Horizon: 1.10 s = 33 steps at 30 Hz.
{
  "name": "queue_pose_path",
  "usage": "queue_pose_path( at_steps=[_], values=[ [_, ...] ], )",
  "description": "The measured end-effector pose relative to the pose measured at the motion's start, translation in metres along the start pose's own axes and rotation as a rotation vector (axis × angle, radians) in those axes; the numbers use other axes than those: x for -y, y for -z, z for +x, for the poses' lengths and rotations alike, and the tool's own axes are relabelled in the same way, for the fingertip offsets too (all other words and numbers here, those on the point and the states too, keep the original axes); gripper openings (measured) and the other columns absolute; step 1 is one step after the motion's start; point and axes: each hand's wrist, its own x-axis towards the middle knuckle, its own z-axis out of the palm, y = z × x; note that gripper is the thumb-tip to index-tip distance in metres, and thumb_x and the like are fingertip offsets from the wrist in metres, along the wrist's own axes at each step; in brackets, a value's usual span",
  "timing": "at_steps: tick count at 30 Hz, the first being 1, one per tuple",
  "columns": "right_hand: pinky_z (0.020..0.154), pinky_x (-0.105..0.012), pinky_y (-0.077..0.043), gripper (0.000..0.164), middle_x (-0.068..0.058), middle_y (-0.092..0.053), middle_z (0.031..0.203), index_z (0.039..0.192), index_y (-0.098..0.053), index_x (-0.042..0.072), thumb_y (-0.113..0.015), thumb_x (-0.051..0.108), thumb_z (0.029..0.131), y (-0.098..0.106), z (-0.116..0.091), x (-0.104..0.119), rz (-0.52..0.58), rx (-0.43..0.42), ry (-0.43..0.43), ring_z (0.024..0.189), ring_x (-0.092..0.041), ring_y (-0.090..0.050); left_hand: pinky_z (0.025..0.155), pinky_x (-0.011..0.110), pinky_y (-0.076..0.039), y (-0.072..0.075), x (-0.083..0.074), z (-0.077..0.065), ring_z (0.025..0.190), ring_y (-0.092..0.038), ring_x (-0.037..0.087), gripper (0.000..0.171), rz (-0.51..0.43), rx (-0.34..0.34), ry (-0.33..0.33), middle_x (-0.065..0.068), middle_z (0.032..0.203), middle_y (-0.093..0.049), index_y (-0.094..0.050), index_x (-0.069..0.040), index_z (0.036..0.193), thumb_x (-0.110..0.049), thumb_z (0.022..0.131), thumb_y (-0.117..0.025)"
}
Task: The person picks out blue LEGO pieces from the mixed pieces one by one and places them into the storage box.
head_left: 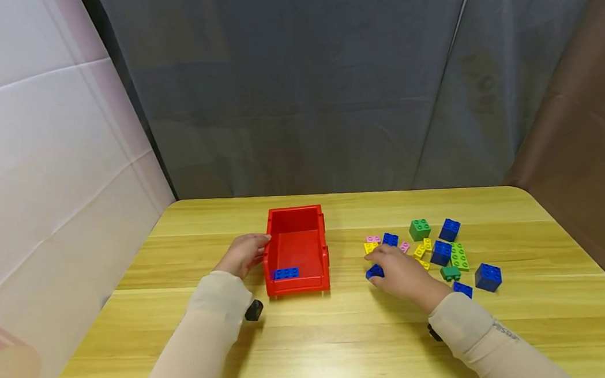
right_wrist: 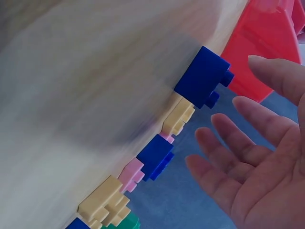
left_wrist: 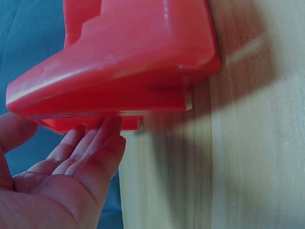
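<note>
A red plastic bin [head_left: 298, 247] stands left of centre on the table, with a blue toy brick [head_left: 286, 273] lying inside near its front. My left hand [head_left: 243, 255] holds the bin's left side, the thumb at the rim and the fingers reaching under its lip in the left wrist view. Over the near left edge of the loose bricks hovers my right hand [head_left: 403, 275], thumb and fingers spread apart. Its fingertips are close to a blue brick [right_wrist: 200, 76] standing studs up, with a gap showing between them in the right wrist view.
Several loose bricks lie at the right: a green brick [head_left: 420, 229], a lime brick [head_left: 459, 256], a pink brick [head_left: 404, 247], yellow ones and a large blue brick [head_left: 488, 277]. A grey curtain [head_left: 297, 97] hangs behind the wooden table [head_left: 301, 339].
</note>
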Motion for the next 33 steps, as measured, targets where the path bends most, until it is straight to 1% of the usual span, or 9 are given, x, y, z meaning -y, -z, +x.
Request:
queue_pose_path(
  at_steps=[10, 19, 27, 33],
  values=[
    [0.099, -0.051, -0.044, 0.048, -0.019, -0.054, 0.133, 0.129, -0.061, 0.005, -0.072, 0.025, 0.087, -0.0006, -0.0013, -0.0005, -0.028, 0.046, -0.03, 0.123, -0.036, -0.051, 0.107, 0.04, -0.04, -0.0002, 0.0003, -0.0019, 0.123, -0.048, 0.033, 0.046, -0.011, -0.005, 0.001, 0.019, 0.136, -0.048, -0.042, 0.005, 0.14, -0.02, 0.101, -0.047],
    [0.101, -0.053, -0.042, 0.047, -0.021, -0.053, 0.136, 0.128, -0.061, 0.002, -0.071, 0.025, 0.088, -0.0021, -0.0018, -0.0021, -0.049, 0.047, -0.032, 0.127, -0.04, -0.048, 0.107, 0.04, -0.04, -0.0007, -0.0002, -0.0026, 0.123, -0.049, 0.034, 0.046, -0.01, -0.001, -0.011, 0.02, 0.136, -0.048, -0.042, 0.006, 0.14, -0.02, 0.101, -0.046],
    [0.103, -0.053, -0.04, 0.045, -0.021, -0.056, 0.132, 0.124, -0.063, 0.0, -0.071, 0.025, 0.088, -0.0017, -0.0024, -0.0007, -0.055, 0.052, -0.025, 0.126, -0.04, -0.048, 0.106, 0.04, -0.041, -0.0013, -0.0005, -0.0043, 0.121, -0.051, 0.033, 0.046, -0.009, -0.001, -0.026, 0.021, 0.135, -0.049, -0.042, 0.007, 0.139, -0.02, 0.102, -0.045],
    [0.102, -0.052, -0.041, 0.045, -0.021, -0.058, 0.13, 0.124, -0.063, 0.0, -0.071, 0.025, 0.088, -0.003, -0.0012, -0.0009, -0.063, 0.065, -0.033, 0.124, -0.039, -0.05, 0.107, 0.04, -0.04, -0.0007, -0.0006, -0.0045, 0.121, -0.05, 0.033, 0.045, -0.01, -0.007, -0.014, 0.02, 0.135, -0.049, -0.043, 0.006, 0.138, -0.02, 0.101, -0.046]
  ],
)
